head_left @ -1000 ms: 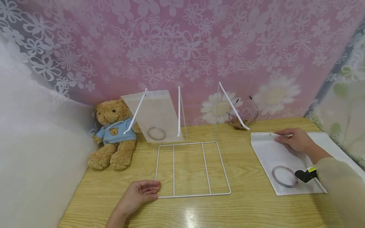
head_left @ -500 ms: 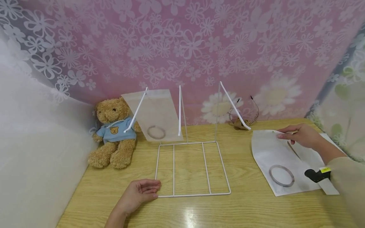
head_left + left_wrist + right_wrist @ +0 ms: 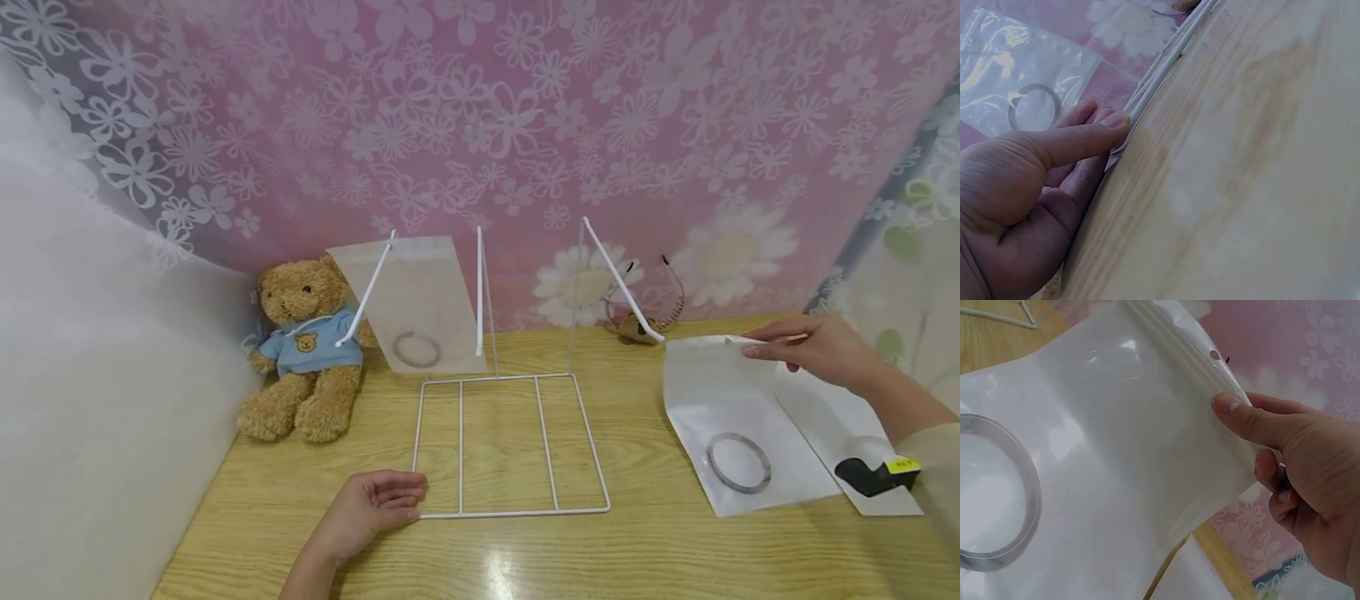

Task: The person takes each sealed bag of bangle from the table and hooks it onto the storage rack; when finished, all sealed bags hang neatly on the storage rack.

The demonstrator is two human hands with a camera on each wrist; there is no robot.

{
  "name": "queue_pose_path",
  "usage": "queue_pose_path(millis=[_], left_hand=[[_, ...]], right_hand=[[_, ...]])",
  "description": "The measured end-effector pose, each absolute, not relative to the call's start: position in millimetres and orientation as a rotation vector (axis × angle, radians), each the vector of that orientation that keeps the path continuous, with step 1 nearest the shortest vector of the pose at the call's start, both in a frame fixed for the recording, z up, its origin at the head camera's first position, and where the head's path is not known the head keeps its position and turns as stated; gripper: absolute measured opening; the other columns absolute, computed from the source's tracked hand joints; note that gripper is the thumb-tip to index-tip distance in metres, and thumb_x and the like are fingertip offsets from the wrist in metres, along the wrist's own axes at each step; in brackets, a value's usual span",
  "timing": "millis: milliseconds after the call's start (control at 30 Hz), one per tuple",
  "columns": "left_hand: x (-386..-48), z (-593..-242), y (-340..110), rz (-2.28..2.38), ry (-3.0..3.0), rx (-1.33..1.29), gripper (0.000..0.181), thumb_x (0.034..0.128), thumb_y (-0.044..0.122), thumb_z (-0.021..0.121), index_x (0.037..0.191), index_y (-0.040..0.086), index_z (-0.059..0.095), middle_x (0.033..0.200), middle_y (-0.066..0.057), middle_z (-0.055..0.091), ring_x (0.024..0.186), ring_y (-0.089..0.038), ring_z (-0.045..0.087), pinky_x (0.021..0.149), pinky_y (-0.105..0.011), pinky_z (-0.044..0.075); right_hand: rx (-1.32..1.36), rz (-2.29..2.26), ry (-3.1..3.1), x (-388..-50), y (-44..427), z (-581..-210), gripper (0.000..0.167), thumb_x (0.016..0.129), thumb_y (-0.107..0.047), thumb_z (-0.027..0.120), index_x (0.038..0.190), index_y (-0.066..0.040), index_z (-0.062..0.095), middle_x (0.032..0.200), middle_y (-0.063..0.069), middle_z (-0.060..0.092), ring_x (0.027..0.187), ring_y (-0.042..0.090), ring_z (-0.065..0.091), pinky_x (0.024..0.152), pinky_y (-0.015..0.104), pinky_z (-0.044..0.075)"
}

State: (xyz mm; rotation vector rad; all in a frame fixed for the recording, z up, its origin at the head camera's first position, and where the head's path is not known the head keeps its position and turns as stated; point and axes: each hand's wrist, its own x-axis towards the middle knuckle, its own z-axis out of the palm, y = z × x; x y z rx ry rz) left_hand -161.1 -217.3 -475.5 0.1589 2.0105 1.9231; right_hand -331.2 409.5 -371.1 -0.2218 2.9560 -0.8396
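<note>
My left hand (image 3: 367,508) pinches the front left corner of a white wire display rack (image 3: 480,292) between thumb and fingers; the left wrist view shows the thumb (image 3: 1094,134) on the wire. At the right, my right hand (image 3: 825,354) pinches the top edge of a zip bag (image 3: 701,408), near its punched hole. The bag's upper part is lifted and bent, while its lower part lies low over the table. Inside shows a grey bangle-like ring (image 3: 1033,494). A similar bag (image 3: 431,292) hangs on the rack's left prong, with a ring at its bottom.
Another white bag (image 3: 813,417) lies on the wooden table (image 3: 637,550), partly under the held one. A teddy bear (image 3: 315,358) in a blue top sits left of the rack. Behind the rack's right prong stands a headband (image 3: 636,329) with a brown ornament, against the flowered curtain.
My right hand has moved right and slightly up, raising the zip bag's top edge. More of the bag beneath now shows. The left hand stays on the rack corner.
</note>
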Motion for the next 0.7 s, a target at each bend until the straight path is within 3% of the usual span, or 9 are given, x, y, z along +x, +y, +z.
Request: queue_pose_path(millis=[233,467,600,700], left_hand=[[-160,-477,-218,1.928,1.992,0.156,0.053,0.0861,0.002,0.076,0.132,-0.015,0.055,0.131,-0.026,0.063,0.108,-0.009,0.069,0.093,-0.023,0.059],[-160,-476,-218,1.942,1.995,0.19,0.052,0.0861,0.001,0.076,0.131,-0.015,0.056,0.129,-0.025,0.064,0.107,-0.008,0.069,0.094,-0.023,0.059],[-161,-476,-219,1.951,1.998,0.224,0.051,0.0862,0.001,0.075,0.13,-0.015,0.056,0.128,-0.023,0.065,0.107,-0.008,0.069,0.094,-0.023,0.059],[-162,-476,-219,1.952,1.987,0.219,0.051,0.0861,0.001,0.076,0.131,-0.015,0.056,0.129,-0.024,0.065,0.108,-0.009,0.069,0.094,-0.023,0.059]], right_hand=[[-0.189,-0.969,2.98,-313,407,-346,0.047,0.088,-0.042,0.076,0.123,-0.011,0.072,0.078,-0.002,0.068,0.062,0.019,0.053,0.049,0.031,0.033],[-0.151,-1.044,2.992,-294,406,-325,0.038,0.09,-0.042,0.074,0.121,-0.019,0.074,0.059,0.004,0.052,0.06,0.023,0.048,0.052,0.031,0.029],[-0.143,-1.11,3.0,-285,405,-316,0.037,0.091,-0.039,0.073,0.123,-0.019,0.073,0.057,0.002,0.044,0.059,0.023,0.044,0.054,0.031,0.025],[-0.127,-1.13,3.007,-280,405,-311,0.03,0.091,-0.038,0.074,0.119,-0.026,0.075,0.06,-0.002,0.047,0.057,0.023,0.043,0.054,0.031,0.025]])
